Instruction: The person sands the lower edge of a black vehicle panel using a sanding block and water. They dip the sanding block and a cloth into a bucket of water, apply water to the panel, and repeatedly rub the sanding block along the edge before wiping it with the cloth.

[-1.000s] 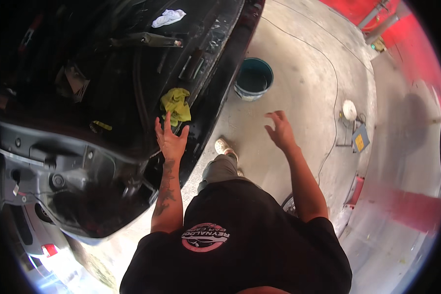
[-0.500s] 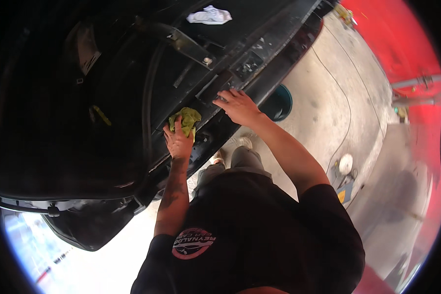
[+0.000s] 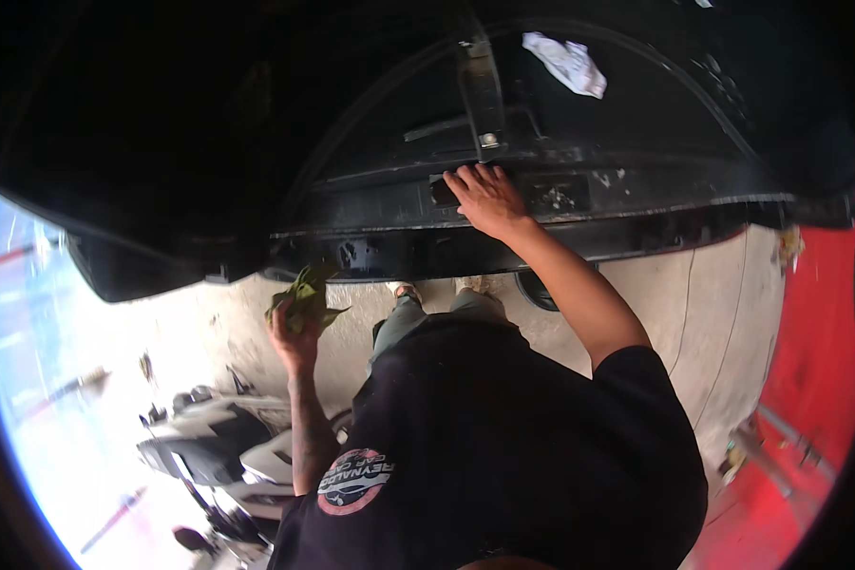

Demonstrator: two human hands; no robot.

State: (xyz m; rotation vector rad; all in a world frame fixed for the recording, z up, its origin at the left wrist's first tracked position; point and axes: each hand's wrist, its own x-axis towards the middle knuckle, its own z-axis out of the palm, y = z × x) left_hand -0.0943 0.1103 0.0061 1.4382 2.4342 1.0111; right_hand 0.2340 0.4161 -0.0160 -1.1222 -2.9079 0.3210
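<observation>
My left hand (image 3: 291,338) is closed around a crumpled yellow-green cloth (image 3: 306,293). It is off the surface, just outside the edge of a black vehicle's open compartment. My right hand (image 3: 489,201) rests on the dark sill (image 3: 370,203) along that compartment, fingers stretched out and holding nothing. A metal bracket (image 3: 482,85) with a bolt at its end stands just beyond those fingers. Farther in, a white cloth (image 3: 566,65) lies on the dark compartment floor. What the right palm covers is hidden.
A dark round bucket (image 3: 536,291) stands under the sill, partly behind my right forearm. A motorcycle (image 3: 220,432) is parked at the lower left. Thin cables (image 3: 687,313) run over the concrete floor on the right, beside a red surface (image 3: 822,304).
My view has turned, so the sill now runs nearly level. My left hand has lifted the yellow-green cloth off the sill and out to the left. My right hand stays on the sill.
</observation>
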